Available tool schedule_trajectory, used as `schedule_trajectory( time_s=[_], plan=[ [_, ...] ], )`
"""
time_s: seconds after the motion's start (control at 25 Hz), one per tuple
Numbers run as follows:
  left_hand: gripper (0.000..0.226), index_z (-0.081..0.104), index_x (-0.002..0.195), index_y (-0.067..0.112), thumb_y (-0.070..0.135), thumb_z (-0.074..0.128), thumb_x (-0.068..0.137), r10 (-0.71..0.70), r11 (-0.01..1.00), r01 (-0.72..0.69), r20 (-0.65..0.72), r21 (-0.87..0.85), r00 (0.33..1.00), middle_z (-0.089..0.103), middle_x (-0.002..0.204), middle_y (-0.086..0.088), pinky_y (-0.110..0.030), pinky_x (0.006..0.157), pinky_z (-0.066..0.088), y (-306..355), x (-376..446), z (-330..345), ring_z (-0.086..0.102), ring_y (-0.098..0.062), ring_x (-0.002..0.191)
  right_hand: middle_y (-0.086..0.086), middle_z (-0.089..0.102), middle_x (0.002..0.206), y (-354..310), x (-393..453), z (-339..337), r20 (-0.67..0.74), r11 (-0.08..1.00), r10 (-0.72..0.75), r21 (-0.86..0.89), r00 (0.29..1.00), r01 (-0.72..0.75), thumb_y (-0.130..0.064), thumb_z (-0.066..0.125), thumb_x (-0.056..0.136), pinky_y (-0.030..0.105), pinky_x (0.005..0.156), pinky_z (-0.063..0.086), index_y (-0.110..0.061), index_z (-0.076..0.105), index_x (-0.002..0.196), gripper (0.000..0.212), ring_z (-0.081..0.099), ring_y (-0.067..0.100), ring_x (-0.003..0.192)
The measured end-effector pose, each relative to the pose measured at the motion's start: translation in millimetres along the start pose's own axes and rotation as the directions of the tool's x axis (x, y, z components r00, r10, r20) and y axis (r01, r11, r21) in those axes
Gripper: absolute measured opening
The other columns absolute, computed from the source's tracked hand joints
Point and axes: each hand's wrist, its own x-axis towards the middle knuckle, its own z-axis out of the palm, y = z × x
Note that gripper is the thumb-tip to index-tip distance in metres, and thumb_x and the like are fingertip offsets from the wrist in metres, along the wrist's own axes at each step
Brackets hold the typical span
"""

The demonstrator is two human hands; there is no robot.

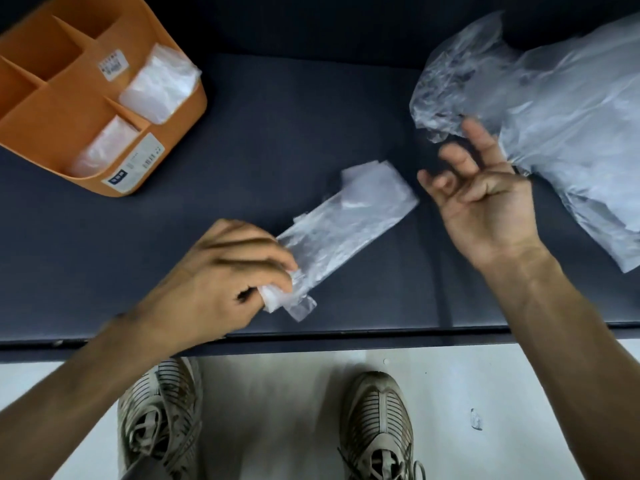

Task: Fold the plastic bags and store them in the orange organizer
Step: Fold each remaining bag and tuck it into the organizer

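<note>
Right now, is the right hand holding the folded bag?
No. The right hand hovers open and empty; only the left hand pinches the folded bag.

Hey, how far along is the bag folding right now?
Done: two folded bags sit in the orange organizer. In hand: the left hand pinches one end of a bag folded into a long strip; the right hand hovers open. Left: the loose bags at right.

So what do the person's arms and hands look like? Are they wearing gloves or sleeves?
No gloves and no sleeves. The left hand and right hand are bare, and both forearms are bare as far as the picture shows. No watch, ring or bracelet shows on either. Below, the person wears pale striped sneakers with laces.
</note>
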Motion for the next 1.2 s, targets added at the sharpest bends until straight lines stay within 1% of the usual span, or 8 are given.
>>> schedule_trajectory(
  time_s=[0.16, 0.28, 0.4, 0.52, 0.68, 0.88, 1.08, 1.2],
  plan=[
    [0.03, 0.079, 0.1, 0.016, 0.007, 0.068, 0.074, -0.036, 0.995, 0.03, 0.063, 0.092, 0.997, 0.075, 0.107, 0.003, -0.043, 0.102, 0.046, -9, -18, 19, 0.063, -0.014, 0.105, 0.004, 0.069, 0.071, 23, -15, -4, -0.034, 0.824, -0.154, -0.557, 0.988, 0.109, 0.006, 0.043, 0.065, 0.029, 0.066, 0.051, -0.009, 0.065, 0.1, 0.045, 0.059, 0.019, 0.064],
    [0.031, 0.078, 0.103, 0.013, 0.009, 0.074, 0.073, -0.044, 0.997, 0.039, 0.073, 0.066, 0.996, 0.074, 0.113, 0.002, -0.042, 0.104, 0.046, -3, -23, 26, 0.062, -0.014, 0.109, -0.001, 0.069, 0.095, 45, -26, 12, 0.225, 0.397, -0.329, -0.848, 0.917, 0.35, -0.004, 0.055, 0.079, 0.032, 0.078, 0.053, -0.015, 0.066, 0.108, 0.033, 0.062, 0.013, 0.079],
    [0.026, 0.079, 0.101, 0.014, 0.012, 0.062, 0.081, 0.015, 0.996, -0.024, 0.107, 0.087, 0.994, 0.072, 0.12, 0.002, -0.042, 0.101, 0.047, 4, -24, 34, 0.061, -0.018, 0.112, 0.003, 0.065, 0.119, 69, -30, 35, 0.526, -0.14, -0.271, -0.85, 0.806, 0.507, -0.025, 0.062, 0.087, 0.043, 0.09, 0.049, -0.015, 0.064, 0.126, 0.039, 0.061, 0.028, 0.098],
    [0.026, 0.078, 0.099, 0.014, 0.012, 0.058, 0.082, 0.008, 0.995, -0.017, 0.093, 0.1, 0.996, 0.071, 0.12, 0.0, -0.04, 0.1, 0.046, 7, -25, 39, 0.059, -0.022, 0.11, 0.006, 0.065, 0.111, 82, -19, 46, 0.525, -0.36, -0.266, -0.832, 0.808, 0.422, -0.028, 0.061, 0.087, 0.048, 0.083, 0.047, -0.014, 0.072, 0.11, 0.028, 0.059, 0.035, 0.095],
    [0.023, 0.077, 0.098, 0.015, 0.01, 0.062, 0.081, 0.014, 0.994, -0.024, 0.098, 0.108, 0.995, 0.07, 0.12, 0.0, -0.045, 0.102, 0.046, 7, -25, 40, 0.063, -0.025, 0.107, 0.003, 0.068, 0.103, 68, -8, 17, 0.451, -0.404, -0.351, -0.863, 0.82, 0.302, -0.021, 0.057, 0.087, 0.042, 0.078, 0.039, -0.011, 0.072, 0.084, 0.018, 0.058, 0.034, 0.093],
    [0.021, 0.078, 0.097, 0.018, 0.014, 0.064, 0.082, 0.024, 0.987, -0.034, 0.06, 0.155, 0.998, 0.071, 0.118, 0.002, -0.046, 0.099, 0.046, 10, -23, 42, 0.063, -0.022, 0.106, 0.001, 0.067, 0.113, 53, -13, 9, 0.379, -0.254, -0.449, -0.922, 0.809, 0.291, -0.012, 0.063, 0.083, 0.041, 0.084, 0.044, -0.012, 0.072, 0.094, 0.015, 0.056, 0.03, 0.099],
    [0.018, 0.074, 0.102, 0.017, 0.021, 0.06, 0.09, -0.092, 0.984, 0.097, -0.043, 0.146, 0.995, 0.074, 0.091, 0.004, -0.038, 0.076, 0.042, 29, -9, 44, 0.066, -0.019, 0.08, -0.005, 0.069, 0.114, 67, -82, 32, 0.523, 0.061, -0.2, -0.837, 0.828, 0.543, -0.036, 0.065, 0.088, 0.045, 0.087, 0.046, -0.014, 0.07, 0.113, 0.035, 0.062, 0.022, 0.1],
    [0.017, 0.065, 0.103, 0.024, 0.028, 0.062, 0.087, -0.262, 0.964, 0.261, -0.012, -0.057, 0.965, 0.075, 0.088, 0.011, -0.037, 0.08, 0.043, 37, 3, 45, 0.066, -0.009, 0.078, -0.014, 0.069, 0.109, 85, -108, 31, 0.463, 0.066, -0.158, -0.877, 0.872, 0.477, -0.046, 0.064, 0.085, 0.04, 0.089, 0.048, -0.017, 0.067, 0.121, 0.046, 0.06, 0.017, 0.101]
  ],
)
